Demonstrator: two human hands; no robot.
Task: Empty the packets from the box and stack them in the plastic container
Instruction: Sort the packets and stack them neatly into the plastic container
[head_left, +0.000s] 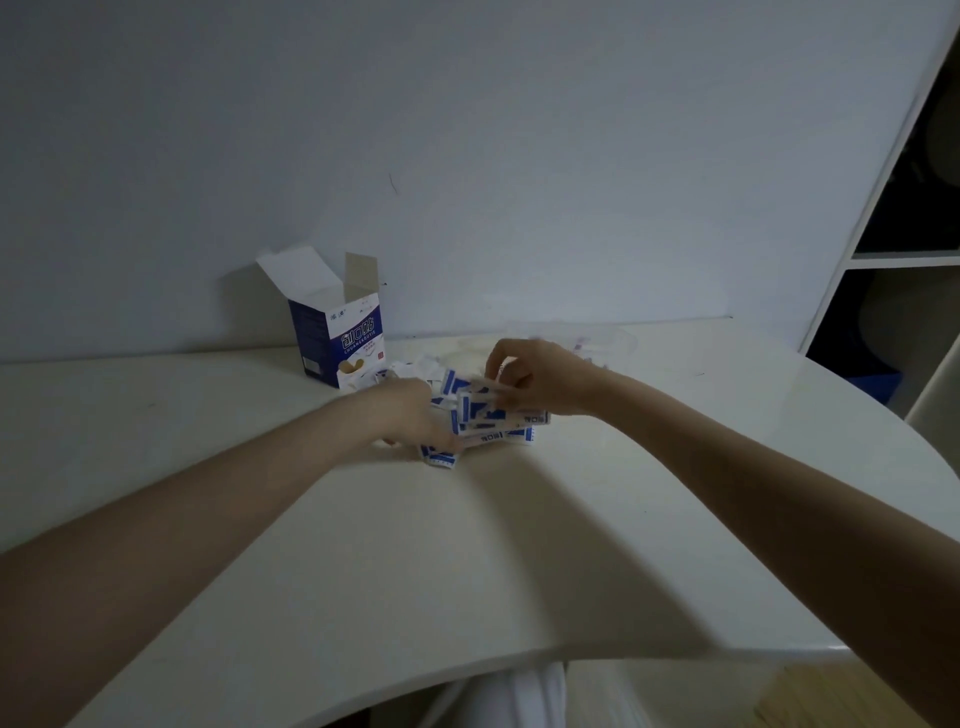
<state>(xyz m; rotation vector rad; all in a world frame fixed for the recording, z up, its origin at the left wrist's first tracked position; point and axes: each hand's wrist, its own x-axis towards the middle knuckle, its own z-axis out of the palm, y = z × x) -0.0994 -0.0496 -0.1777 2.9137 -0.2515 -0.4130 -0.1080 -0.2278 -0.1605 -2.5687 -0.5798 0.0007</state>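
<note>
- White table runs up against a pale wall, shelving to the right.
- Blue-and-white box stands upright, flaps open; contents unseen.
- Clear plastic container sits behind the right hand; contents blurred.
- Packets lie heaped between both hands.
- Right hand pinches several packets.
- Left hand rests on the heap; grip unclear.

right hand pinches packets | left hand on pile | box open
</note>
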